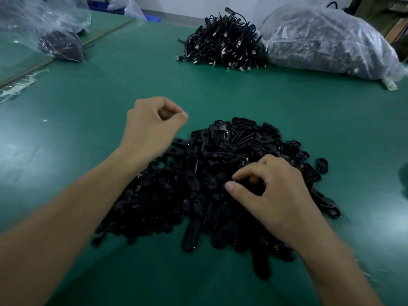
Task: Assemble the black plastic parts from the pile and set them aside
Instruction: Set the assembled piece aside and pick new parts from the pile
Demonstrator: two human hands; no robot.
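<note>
Right grip point(268, 193) in pile point(198, 177); clear bag point(353, 62) of dark parts point(309, 38) beyond.

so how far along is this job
Done: no finished pieces plainly set aside on the table. In hand: the right hand pinches a part on the pile; the left hand is curled, seemingly empty. Left: the big pile, so most of it.
</note>
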